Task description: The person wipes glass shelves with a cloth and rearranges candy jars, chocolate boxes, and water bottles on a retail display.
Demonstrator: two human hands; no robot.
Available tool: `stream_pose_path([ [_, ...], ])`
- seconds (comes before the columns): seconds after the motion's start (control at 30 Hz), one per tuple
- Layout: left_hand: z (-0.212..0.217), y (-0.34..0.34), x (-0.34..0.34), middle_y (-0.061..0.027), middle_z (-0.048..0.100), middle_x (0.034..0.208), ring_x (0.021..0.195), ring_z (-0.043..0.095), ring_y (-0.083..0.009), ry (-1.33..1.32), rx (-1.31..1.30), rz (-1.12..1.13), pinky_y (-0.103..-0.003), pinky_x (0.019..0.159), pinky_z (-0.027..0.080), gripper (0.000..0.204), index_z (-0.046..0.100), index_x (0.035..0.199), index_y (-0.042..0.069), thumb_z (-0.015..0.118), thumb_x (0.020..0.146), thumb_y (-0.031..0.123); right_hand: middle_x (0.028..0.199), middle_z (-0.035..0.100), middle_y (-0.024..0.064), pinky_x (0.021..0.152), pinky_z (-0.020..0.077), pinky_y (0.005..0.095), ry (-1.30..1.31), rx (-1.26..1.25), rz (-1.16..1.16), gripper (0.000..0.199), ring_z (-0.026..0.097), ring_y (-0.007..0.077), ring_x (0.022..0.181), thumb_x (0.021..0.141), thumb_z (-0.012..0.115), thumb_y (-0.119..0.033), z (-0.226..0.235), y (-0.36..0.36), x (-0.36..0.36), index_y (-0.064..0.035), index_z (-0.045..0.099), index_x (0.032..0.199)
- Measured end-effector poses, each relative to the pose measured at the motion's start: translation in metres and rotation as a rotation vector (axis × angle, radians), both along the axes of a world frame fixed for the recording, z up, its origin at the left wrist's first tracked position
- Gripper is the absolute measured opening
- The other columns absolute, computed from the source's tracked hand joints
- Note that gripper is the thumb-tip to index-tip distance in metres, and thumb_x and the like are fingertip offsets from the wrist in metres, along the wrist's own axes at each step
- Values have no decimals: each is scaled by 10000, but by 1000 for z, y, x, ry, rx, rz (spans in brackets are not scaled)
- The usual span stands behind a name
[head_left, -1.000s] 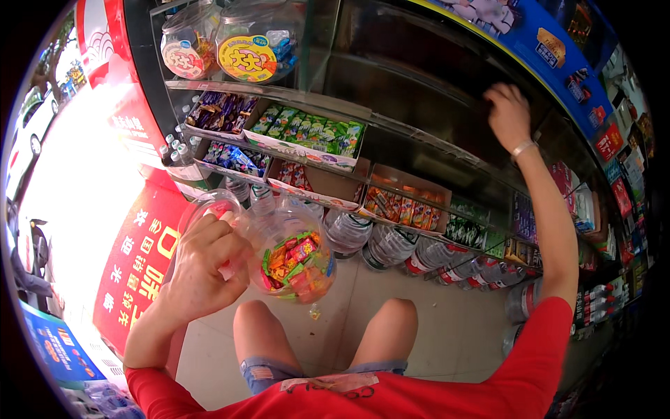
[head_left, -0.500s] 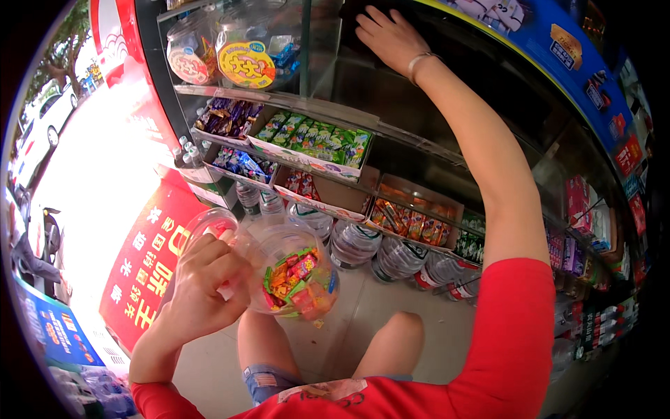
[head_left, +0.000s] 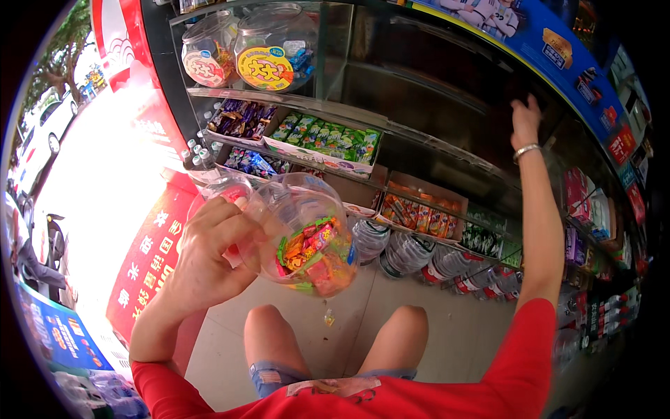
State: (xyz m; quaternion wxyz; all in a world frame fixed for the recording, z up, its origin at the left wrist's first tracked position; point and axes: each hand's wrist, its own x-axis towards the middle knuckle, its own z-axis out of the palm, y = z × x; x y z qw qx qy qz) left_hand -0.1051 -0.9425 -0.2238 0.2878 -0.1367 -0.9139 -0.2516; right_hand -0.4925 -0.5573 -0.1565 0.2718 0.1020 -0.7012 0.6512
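Left hand: my left hand [head_left: 209,255] is wrapped around a clear plastic candy jar [head_left: 300,234]. The fingers are curled tight on the jar's side, near its mouth end.

Candy jar: it sits in front of my chest, above my knees [head_left: 335,335]. It is tipped over on its side. Its long way runs from my hand toward the right, and the fat bottom points away from my palm. The bright wrapped candies [head_left: 310,255] have slid down to the low part.

Right hand: my right hand [head_left: 525,122] is up high and far to the right, at the dark upper shelf [head_left: 447,105] of the glass cabinet. The fingers are spread open. I see nothing in it. I cannot tell if the fingertips touch the shelf.

Which hand is closer: only the left hand has the jar. The right hand is well away from it, up and to the right.

Open spot: the dark upper shelf lies up and to the right of the jar, past the two candy jars [head_left: 241,52] on the top shelf at the left.

Around it: snack boxes [head_left: 328,136] fill the middle shelf. Big water bottles [head_left: 412,251] lie on the floor below.
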Motion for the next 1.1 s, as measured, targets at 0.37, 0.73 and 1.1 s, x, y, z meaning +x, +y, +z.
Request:
stream_pose_path([
  [0.37, -15, -19, 50, -74, 524, 670, 656, 497, -249, -111, 48, 117, -353, 590, 417, 159, 602, 741, 32, 607, 590, -16, 1328, 360, 308, 1054, 348, 498, 221, 188, -499, 665, 367, 474, 1211, 794, 616, -133, 7, -245, -4, 104, 324, 1342],
  [0.73, -23, -29, 63, -54, 552, 686, 657, 485, -217, -128, 45, 225, -317, 614, 405, 130, 579, 718, 30, 576, 601, -27, 1183, 564, 81, 883, 444, 409, 982, 1351, -260, 301, 467, 277, 1153, 729, 617, -29, 0, -249, -4, -36, 639, 1029],
  [1.1, -32, -26, 48, -67, 554, 667, 633, 522, -245, -66, 89, 136, -336, 589, 434, 177, 619, 738, 49, 580, 592, -44, 1281, 512, 111, 919, 416, 380, 1181, 1341, -387, 445, 436, 267, 1208, 703, 605, 14, 18, -238, -15, -16, 586, 1146],
])
